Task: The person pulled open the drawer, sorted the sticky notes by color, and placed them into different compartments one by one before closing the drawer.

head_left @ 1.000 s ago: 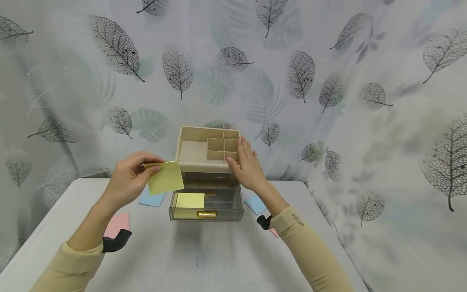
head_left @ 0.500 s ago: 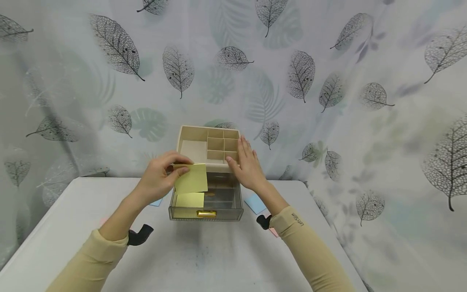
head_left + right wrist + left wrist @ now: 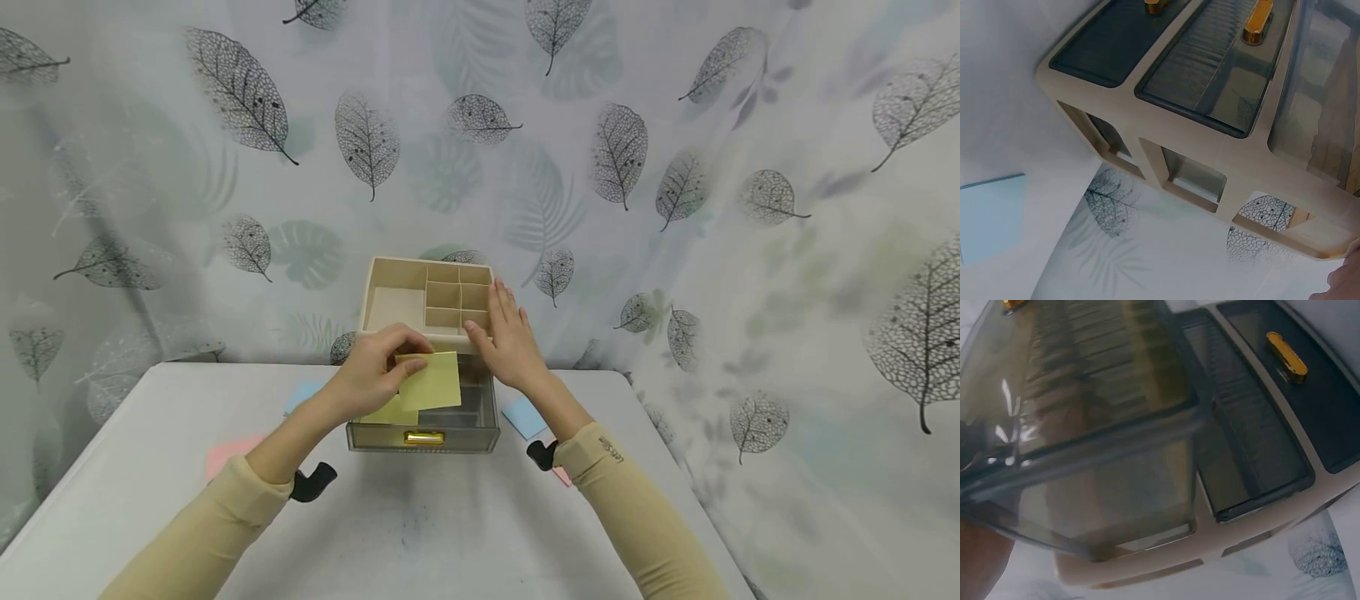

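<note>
In the head view my left hand point(image 3: 375, 371) pinches a yellow sticky note pad point(image 3: 435, 382) by its upper left corner, over the pulled-out top drawer point(image 3: 461, 437). Another yellow sticky note pad point(image 3: 396, 412) lies in the left of that drawer, partly covered by the held one. My right hand point(image 3: 513, 346), fingers straight, rests along the right edge of the beige desk organizer point(image 3: 397, 312). The left wrist view looks up at the drawer's see-through wall point(image 3: 1110, 494); a bit of my right hand point(image 3: 1342, 278) shows in the right wrist view's corner.
Left of the organizer lie a blue pad point(image 3: 302, 395) and a pink pad point(image 3: 231, 452). At right are another blue pad point(image 3: 525, 417) and a pink one point(image 3: 562, 476), partly behind my wrist. Two lower drawers with gold handles point(image 3: 1257, 22) are closed.
My left hand has carried the yellow sticky note pad rightward from beside the organizer to over the open drawer, ending slightly lower. My right hand has stayed in place.
</note>
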### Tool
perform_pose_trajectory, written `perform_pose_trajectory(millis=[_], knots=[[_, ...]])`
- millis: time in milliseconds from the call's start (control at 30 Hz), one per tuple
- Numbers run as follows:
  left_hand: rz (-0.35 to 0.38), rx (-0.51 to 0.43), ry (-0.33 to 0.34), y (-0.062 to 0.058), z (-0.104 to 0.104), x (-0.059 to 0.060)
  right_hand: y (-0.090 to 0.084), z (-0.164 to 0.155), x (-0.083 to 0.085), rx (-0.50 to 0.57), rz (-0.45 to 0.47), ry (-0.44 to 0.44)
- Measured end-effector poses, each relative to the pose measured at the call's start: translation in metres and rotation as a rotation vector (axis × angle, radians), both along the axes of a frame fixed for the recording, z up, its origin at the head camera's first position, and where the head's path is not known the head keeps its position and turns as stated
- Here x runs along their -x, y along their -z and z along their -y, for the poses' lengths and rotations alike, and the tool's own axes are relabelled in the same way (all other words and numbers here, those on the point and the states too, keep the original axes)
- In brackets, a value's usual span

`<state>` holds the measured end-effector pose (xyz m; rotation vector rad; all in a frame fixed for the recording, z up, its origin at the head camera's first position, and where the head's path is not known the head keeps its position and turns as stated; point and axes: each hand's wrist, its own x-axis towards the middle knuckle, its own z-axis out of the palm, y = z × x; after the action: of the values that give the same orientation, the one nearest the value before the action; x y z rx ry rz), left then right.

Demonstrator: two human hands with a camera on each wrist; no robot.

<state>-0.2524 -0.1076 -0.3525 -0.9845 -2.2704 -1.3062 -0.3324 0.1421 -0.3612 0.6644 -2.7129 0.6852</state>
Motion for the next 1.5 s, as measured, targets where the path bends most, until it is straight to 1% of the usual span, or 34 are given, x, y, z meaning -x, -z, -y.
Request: perform_pose_trajectory(millis=[133,200,300,433,567,700,933,1200,1300,1500], knots=[[0.073,0.066,0.012,0.003,-0.005,0.003,-0.001,-0.001,-0.001,0.008,0.0,-0.004],[0.096,0.1,0.022,0.004,-0.007,0.004,-0.001,-0.001,-0.001,0.01,-0.004,-0.005],[0.11,0.14,0.038,0.004,-0.01,0.006,-0.001,-0.001,-0.001,0.008,-0.008,-0.003],[0.124,0.168,0.069,0.005,-0.015,0.009,0.0,-0.001,-0.001,-0.001,-0.012,0.001],[0.161,0.198,0.102,0.004,-0.019,0.013,-0.001,-0.001,-0.002,-0.004,-0.007,0.002],[0.213,0.241,0.119,0.005,-0.023,0.016,-0.001,0.0,-0.002,-0.003,-0.002,0.0],[0.247,0.311,0.157,0.009,-0.029,0.02,-0.001,0.001,-0.004,-0.003,0.0,0.005],[0.287,0.374,0.149,0.014,-0.032,0.025,-0.001,0.001,-0.003,0.006,-0.004,-0.004],[0.29,0.4,0.144,0.016,-0.033,0.027,-0.001,0.001,-0.003,0.007,-0.013,-0.005],[0.292,0.434,0.136,0.019,-0.033,0.026,-0.001,0.001,-0.003,0.005,-0.014,-0.004]])
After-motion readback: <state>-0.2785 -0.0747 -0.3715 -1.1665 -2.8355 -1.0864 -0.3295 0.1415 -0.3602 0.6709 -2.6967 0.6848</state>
